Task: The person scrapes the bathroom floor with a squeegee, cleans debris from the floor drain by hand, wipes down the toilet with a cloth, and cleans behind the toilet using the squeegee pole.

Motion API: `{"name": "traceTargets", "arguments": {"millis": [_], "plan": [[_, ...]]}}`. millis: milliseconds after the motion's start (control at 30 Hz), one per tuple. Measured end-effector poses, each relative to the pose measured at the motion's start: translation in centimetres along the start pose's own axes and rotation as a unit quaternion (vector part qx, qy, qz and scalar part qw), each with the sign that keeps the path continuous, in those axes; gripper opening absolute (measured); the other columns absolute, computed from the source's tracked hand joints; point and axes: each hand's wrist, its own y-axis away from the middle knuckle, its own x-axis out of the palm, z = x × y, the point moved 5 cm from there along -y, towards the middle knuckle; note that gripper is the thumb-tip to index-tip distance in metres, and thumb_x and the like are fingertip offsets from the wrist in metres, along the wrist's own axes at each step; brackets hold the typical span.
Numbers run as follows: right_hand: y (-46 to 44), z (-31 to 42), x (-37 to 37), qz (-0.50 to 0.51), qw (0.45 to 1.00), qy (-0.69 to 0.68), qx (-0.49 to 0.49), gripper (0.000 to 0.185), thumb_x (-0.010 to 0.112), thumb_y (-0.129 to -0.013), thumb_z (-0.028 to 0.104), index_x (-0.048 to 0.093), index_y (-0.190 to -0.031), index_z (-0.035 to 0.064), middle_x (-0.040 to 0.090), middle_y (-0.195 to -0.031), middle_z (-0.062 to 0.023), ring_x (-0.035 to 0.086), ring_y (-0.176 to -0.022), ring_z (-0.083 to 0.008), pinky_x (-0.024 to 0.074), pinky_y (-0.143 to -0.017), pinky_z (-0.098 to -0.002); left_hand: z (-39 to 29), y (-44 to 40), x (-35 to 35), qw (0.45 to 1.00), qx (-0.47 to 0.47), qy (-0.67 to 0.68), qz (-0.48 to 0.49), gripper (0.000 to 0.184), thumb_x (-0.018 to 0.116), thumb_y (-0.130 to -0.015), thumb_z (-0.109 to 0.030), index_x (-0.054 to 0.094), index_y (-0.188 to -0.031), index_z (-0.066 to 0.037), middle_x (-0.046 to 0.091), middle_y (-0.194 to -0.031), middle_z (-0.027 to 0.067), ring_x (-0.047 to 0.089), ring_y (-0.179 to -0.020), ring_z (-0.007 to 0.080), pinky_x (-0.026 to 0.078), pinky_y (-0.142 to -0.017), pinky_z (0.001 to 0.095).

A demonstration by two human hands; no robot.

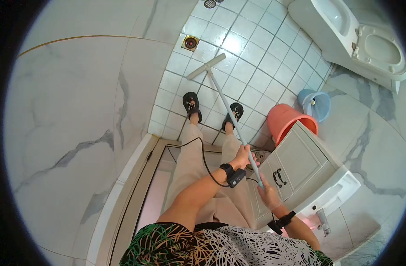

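A floor squeegee point(206, 67) with a long pale blue-grey pole point(227, 104) slants across the view. Its wide blade rests on the white floor tiles, ahead of my feet. Partway down the pole, my left hand point(242, 158) is wrapped round it, some fingers showing past the far side. Closer to my body, my right hand point(269, 193) grips the pole's upper end. Both wrists carry dark straps with small devices, and a black cable point(203, 153) loops from the left one. Black clogs point(191, 105) are on my feet, on either side of the pole.
A square floor drain point(190, 43) lies beyond the blade. To the right stand a red bucket point(278, 122), a light blue bin point(307, 95), a cabinet point(296, 162) under a white washbasin point(340, 190), and a toilet point(336, 37). Marble-patterned wall point(74, 102) rises at left.
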Motion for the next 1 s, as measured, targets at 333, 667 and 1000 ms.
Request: {"name": "traceTargets", "arguments": {"millis": [333, 667, 1000], "plan": [[-3.8, -0.8, 1.0, -0.027, 0.998, -0.043, -0.033, 0.061, 0.056, -0.083, 0.004, 0.033, -0.139, 0.0123, 0.056, -0.093, -0.033, 0.057, -0.089, -0.0457, 0.0472, -0.071, -0.0431, -2.3, -3.3, -1.7, 0.997, 0.051, -0.038, -0.05, 0.021, 0.033, -0.097, -0.027, 0.026, -0.101, -0.008, 0.042, -0.074, 0.0122, 0.049, -0.055, 0.025, 0.055, -0.051, 0.0507], [-8.2, 2.1, 1.2, -0.021, 0.997, -0.072, -0.014, 0.054, 0.054, -0.085, 0.003, 0.037, -0.136, 0.0085, 0.057, -0.083, -0.0306, 0.061, -0.081, -0.0425, 0.0476, -0.067, -0.0364, -7.5, -6.5, -4.0, 0.982, 0.131, -0.099, -0.092, 0.023, 0.033, -0.096, -0.029, 0.03, -0.099, -0.007, 0.043, -0.071, 0.0125, 0.048, -0.053, 0.0272, 0.053, -0.05, 0.0552], [-9.6, 3.8, 0.3, -0.045, 0.996, -0.061, -0.053, 0.054, 0.053, -0.086, 0.003, 0.037, -0.137, 0.0068, 0.06, -0.081, -0.0209, 0.057, -0.074, -0.0156, 0.0461, -0.072, -0.0302, -12.0, -2.2, -0.9, 0.981, 0.133, -0.1, -0.097, 0.027, 0.035, -0.094, -0.027, 0.037, -0.096, 0.0, 0.044, -0.07, 0.0114, 0.048, -0.05, 0.0251, 0.053, -0.049, 0.0539]]}}
